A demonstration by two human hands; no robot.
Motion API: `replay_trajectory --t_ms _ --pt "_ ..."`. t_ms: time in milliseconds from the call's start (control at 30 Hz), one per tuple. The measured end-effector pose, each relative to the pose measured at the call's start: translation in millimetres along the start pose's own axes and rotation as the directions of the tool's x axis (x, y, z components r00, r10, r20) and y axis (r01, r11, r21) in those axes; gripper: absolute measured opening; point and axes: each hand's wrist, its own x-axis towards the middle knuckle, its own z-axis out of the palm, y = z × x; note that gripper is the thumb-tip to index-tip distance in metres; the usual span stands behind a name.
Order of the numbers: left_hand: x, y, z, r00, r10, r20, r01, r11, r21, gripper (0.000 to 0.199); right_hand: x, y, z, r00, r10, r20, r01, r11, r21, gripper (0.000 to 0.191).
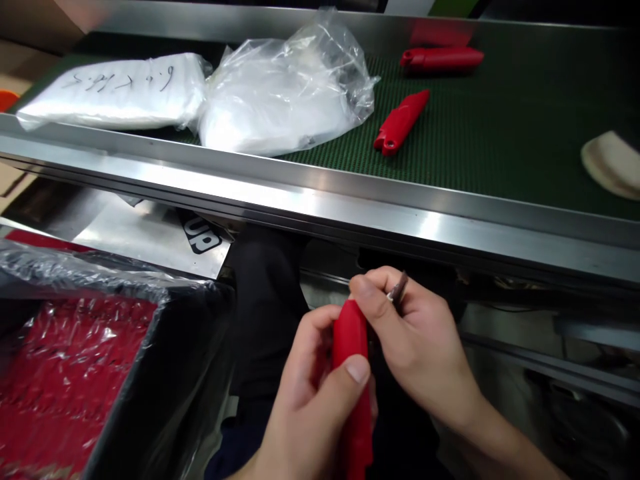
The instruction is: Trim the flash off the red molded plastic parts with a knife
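So, far left there's a bit of something orange point(8, 101) poking in at the edge, and nearer on the left sits a black bin point(175, 360) lined with clear plastic, loaded with rows of red parts point(75, 360). Up on the green belt point(465, 140), left end, is a white packet point(120, 93) with handwriting that reads upside down from here. Just below the belt's near metal rail point(300, 200) there's a shiny sheet point(150, 230) with "UP" on a dark logo. Next along the belt, a crumpled clear bag point(285, 100) with white stuff in it, right up against the packet.

Near the middle, below the rail, the left hand point(325, 393) is wrapped round a long red piece point(351, 333), thumb on top. The right hand point(415, 333) is at the far end of that piece, thumb and finger pinched by its tip, with a skinny dark tool point(398, 288) gripped in the fingers. Can't tell if the hands actually touch.

Right of the bag, one red casing point(403, 123) lies slanted on the belt, and a second red casing point(443, 60) lies farther back. Far right, a blurry off-white pad point(613, 163).
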Motion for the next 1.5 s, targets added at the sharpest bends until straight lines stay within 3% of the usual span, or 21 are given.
replay_trajectory --t_ms 133,267,400,567,967,1500 --pt "2.5 8.2 -1.4 0.998 0.006 0.070 0.000 0.996 -0.086 0.025 -0.5 1.3 -15.3 0.996 -0.080 -0.033 0.081 0.996 0.022 0.025" --pt "2.9 9.7 -2.8 0.988 -0.006 0.155 0.026 0.991 -0.128 0.024 -7.2 -0.2 -29.9 0.968 -0.247 -0.030 0.238 0.954 -0.183 0.024" --pt "1.4 10.6 -1.3 0.984 0.015 0.180 0.011 0.990 -0.144 0.025 -15.0 -7.1 -38.9 0.916 -0.392 0.084 0.392 0.829 -0.400 0.031" --pt "-1.4 12.8 1.9 0.990 0.005 0.140 0.016 0.990 -0.142 0.027 -17.1 -12.8 -41.7 0.826 -0.533 0.184 0.547 0.678 -0.492 0.034" --pt "-3.7 11.5 3.7 0.990 0.055 0.131 -0.041 0.993 -0.110 0.027 -16.9 -14.3 -45.3 0.743 -0.629 0.230 0.645 0.579 -0.499 0.032" --pt "-3.6 10.7 4.7 0.994 0.054 0.100 -0.045 0.994 -0.095 0.026 -19.9 -13.7 -46.5 0.748 -0.608 0.267 0.640 0.551 -0.535 0.034"
